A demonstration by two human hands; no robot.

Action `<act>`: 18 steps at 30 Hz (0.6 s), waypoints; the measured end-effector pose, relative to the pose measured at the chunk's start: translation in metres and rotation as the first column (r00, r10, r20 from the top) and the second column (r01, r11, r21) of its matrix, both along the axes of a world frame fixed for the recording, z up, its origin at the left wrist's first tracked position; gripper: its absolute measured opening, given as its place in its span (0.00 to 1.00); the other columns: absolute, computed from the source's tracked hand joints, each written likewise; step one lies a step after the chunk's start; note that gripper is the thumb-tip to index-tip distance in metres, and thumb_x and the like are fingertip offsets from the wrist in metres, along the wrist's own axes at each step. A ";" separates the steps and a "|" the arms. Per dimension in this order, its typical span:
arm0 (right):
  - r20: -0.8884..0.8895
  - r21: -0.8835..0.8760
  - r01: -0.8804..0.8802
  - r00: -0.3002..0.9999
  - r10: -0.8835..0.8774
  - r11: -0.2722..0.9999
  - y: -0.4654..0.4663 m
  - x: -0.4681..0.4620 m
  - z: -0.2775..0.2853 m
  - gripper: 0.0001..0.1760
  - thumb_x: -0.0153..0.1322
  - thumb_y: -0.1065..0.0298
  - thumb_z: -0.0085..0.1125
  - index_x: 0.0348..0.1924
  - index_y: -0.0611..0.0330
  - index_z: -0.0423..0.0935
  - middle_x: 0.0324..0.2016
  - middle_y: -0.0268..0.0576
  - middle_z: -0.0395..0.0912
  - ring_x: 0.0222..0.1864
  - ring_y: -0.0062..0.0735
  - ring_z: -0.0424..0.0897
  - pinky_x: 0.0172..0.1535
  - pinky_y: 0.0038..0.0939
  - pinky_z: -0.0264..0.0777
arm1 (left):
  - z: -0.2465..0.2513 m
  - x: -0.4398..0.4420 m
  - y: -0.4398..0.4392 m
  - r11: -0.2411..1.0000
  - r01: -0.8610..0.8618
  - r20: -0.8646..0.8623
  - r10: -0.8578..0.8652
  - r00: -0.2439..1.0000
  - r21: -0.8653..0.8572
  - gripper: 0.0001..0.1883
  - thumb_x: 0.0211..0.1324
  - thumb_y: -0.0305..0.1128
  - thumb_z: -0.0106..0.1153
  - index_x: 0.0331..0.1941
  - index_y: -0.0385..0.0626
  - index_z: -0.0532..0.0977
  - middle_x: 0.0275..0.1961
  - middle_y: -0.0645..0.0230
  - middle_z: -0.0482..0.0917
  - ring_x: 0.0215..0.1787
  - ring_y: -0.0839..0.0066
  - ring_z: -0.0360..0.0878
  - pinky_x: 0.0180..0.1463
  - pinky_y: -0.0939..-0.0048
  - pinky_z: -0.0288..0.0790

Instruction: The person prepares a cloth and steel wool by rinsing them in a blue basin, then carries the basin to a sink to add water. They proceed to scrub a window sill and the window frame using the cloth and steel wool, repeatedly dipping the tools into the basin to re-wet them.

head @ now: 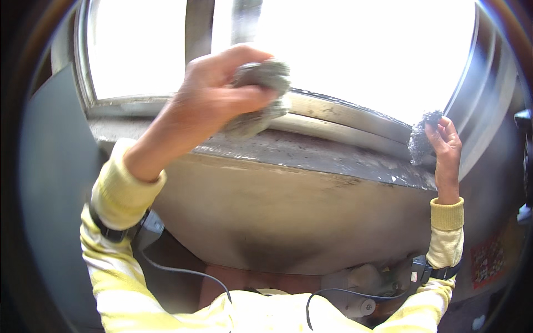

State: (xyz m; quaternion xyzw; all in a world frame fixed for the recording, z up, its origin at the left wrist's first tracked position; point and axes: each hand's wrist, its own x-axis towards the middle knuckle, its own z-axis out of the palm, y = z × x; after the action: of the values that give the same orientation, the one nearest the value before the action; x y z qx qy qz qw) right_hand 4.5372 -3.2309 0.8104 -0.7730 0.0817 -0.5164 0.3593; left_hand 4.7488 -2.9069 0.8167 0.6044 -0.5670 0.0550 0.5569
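Note:
My left hand [220, 87], blurred, grips a bunched grey-green cloth [264, 95] in front of the window frame. On the far right, my right hand [445, 135] pinches a tangled metal scouring pad [422, 137] beside the right end of the window. Between the hands runs the pale lower window frame [341, 112], marked with dark stains. Below it lies a dirty grey sill [316, 158] with white specks. Bright light behind the window hides what is outside.
A beige wall [270, 200] with dark smudges drops below the sill. A grey panel [58, 187] stands at the left. Several objects, including a white roll-like item [362, 307], lie low on the right. Cables run from devices strapped to both forearms.

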 end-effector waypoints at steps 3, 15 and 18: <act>0.168 0.232 -0.078 0.985 0.039 0.970 -0.032 -0.022 -0.015 0.11 0.67 0.69 0.60 0.42 0.58 0.74 0.33 0.33 0.77 0.34 0.16 0.76 0.37 0.19 0.72 | 0.015 -0.004 -0.097 0.998 -0.031 0.632 -0.015 0.775 0.061 0.16 0.51 0.20 0.56 0.46 0.43 0.73 0.41 0.61 0.74 0.43 0.69 0.75 0.46 0.69 0.71; 0.482 0.421 -0.206 0.876 -0.025 0.883 -0.107 -0.083 -0.085 0.09 0.68 0.69 0.58 0.41 0.56 0.75 0.33 0.30 0.77 0.35 0.16 0.76 0.37 0.19 0.72 | -0.041 -0.073 -0.415 0.984 -0.055 0.983 -0.175 -0.049 0.172 0.10 0.49 0.37 0.55 0.36 0.53 0.78 0.52 0.62 0.69 0.59 0.63 0.63 0.56 0.58 0.63; 0.490 0.416 -0.178 0.870 -0.054 0.892 -0.113 -0.090 -0.094 0.08 0.68 0.67 0.58 0.40 0.56 0.75 0.32 0.30 0.77 0.34 0.16 0.76 0.37 0.21 0.72 | -0.056 -0.058 -0.434 0.997 0.037 0.987 -0.068 -0.148 0.074 0.07 0.49 0.37 0.56 0.34 0.58 0.78 0.52 0.66 0.69 0.63 0.64 0.58 0.56 0.58 0.62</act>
State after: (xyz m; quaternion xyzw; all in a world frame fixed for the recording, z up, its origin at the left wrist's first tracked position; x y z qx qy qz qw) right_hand 4.4471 -3.3443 0.7159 -0.5154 0.0792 -0.6498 0.5530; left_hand 4.6904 -3.3405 0.7607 0.3359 -0.8161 0.4650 -0.0695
